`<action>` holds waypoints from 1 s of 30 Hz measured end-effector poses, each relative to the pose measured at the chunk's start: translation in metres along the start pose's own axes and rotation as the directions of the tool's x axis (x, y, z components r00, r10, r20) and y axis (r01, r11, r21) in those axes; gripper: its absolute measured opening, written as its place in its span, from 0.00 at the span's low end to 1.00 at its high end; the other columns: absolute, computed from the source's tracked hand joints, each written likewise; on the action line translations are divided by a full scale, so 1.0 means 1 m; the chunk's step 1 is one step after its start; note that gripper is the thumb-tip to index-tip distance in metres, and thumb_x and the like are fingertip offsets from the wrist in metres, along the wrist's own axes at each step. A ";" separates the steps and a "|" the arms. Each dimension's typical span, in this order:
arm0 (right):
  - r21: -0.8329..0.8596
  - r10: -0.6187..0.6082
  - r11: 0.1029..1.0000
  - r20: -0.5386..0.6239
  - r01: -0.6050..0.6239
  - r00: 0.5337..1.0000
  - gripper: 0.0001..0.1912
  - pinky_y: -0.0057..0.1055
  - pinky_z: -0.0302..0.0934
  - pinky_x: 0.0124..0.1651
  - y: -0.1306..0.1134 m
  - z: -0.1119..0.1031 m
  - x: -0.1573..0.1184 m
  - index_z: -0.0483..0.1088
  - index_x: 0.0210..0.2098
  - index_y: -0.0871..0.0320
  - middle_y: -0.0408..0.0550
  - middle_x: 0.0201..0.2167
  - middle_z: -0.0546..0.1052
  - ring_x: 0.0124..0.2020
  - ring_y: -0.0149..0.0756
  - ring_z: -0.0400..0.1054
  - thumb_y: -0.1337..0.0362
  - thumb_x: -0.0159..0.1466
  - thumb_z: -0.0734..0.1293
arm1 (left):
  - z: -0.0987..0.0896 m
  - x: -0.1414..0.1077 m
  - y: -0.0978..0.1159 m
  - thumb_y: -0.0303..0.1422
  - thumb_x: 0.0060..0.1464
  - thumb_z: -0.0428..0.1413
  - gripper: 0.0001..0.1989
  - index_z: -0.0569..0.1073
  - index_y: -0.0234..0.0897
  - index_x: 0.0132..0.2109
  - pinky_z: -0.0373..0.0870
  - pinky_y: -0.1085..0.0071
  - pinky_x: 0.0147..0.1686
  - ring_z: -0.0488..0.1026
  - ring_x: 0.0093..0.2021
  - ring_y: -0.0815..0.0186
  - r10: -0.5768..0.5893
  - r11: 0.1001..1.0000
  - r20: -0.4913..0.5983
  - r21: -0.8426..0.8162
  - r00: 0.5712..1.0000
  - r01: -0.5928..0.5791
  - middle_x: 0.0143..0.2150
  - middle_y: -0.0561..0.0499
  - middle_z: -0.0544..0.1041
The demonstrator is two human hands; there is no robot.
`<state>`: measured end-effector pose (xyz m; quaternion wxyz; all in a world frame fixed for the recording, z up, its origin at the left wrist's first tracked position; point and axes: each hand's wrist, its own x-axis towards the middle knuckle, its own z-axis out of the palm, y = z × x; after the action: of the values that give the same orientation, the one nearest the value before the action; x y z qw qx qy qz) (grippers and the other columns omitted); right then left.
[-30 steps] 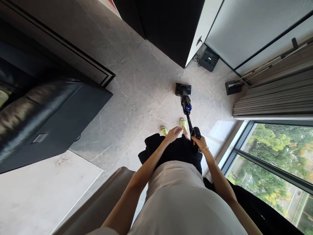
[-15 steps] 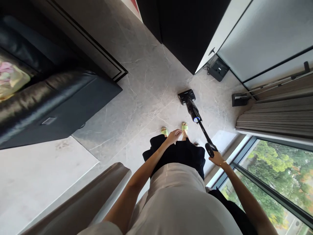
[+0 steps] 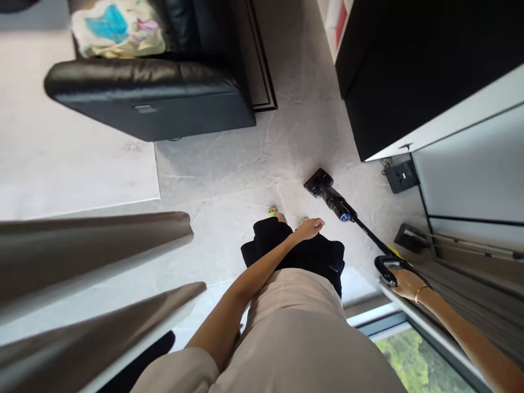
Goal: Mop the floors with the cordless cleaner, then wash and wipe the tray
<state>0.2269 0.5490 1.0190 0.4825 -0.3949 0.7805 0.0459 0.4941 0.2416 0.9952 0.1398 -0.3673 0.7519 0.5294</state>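
While the right hand (image 3: 406, 284) grips the vacuum cleaner (image 3: 339, 206) by its handle (image 3: 379, 266), its floor head (image 3: 319, 183) is best kept flat, short of the cabinet (image 3: 409, 82) corner; the left hand (image 3: 310, 228) hangs loose, empty.

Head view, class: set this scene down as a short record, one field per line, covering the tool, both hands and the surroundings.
Tool: black stick vacuum, floor head on the grey floor
Display: ring lit blue
Right hand: closed around the handle
Left hand: in front of the dark garment, no object visible in it
Seat: black, with multicoloured fabric on it
Window: green foliage outside
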 end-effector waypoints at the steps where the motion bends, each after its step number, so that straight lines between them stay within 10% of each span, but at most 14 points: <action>1: -0.082 -0.066 0.994 0.075 0.072 0.995 0.09 0.35 0.59 0.41 -0.012 -0.012 0.012 0.70 0.23 0.55 0.53 0.26 0.78 0.34 0.47 0.74 0.76 0.47 0.68 | -0.004 0.001 0.001 0.34 0.60 0.46 0.14 0.74 0.40 0.47 0.68 0.71 0.48 0.75 0.43 0.65 -0.014 1.000 -0.024 -0.014 1.000 0.014 0.44 0.51 0.78; 12: -0.495 -0.341 0.736 0.317 0.461 0.885 0.09 0.28 0.57 0.36 -0.179 -0.117 0.148 0.72 0.34 0.61 0.52 0.31 0.79 0.34 0.38 0.73 0.71 0.55 0.63 | -0.075 -0.001 -0.028 0.31 0.57 0.48 0.14 0.76 0.40 0.47 0.68 0.68 0.47 0.75 0.43 0.62 -0.166 0.980 -0.253 -0.155 0.953 0.129 0.44 0.49 0.79; 23: -0.639 -0.437 0.487 0.412 0.595 0.800 0.09 0.29 0.55 0.32 -0.372 -0.209 0.266 0.72 0.35 0.59 0.51 0.30 0.78 0.32 0.40 0.72 0.70 0.53 0.65 | -0.222 0.005 -0.062 0.33 0.57 0.48 0.17 0.74 0.38 0.51 0.67 0.65 0.50 0.74 0.49 0.57 -0.267 0.951 -0.432 -0.261 0.862 0.164 0.48 0.45 0.78; 30: -0.660 -0.497 0.264 0.532 0.704 0.685 0.06 0.28 0.51 0.29 -0.537 -0.272 0.342 0.71 0.29 0.60 0.49 0.26 0.75 0.28 0.37 0.69 0.69 0.50 0.66 | -0.335 0.015 -0.086 0.33 0.59 0.47 0.16 0.74 0.38 0.50 0.67 0.66 0.50 0.73 0.49 0.59 -0.358 0.906 -0.537 -0.397 0.763 0.146 0.49 0.45 0.77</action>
<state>0.3105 -0.1372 1.0590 0.2964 -0.8312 0.3895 0.2640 0.6037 -0.0801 1.0605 -0.0979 -0.6326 0.5995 0.4805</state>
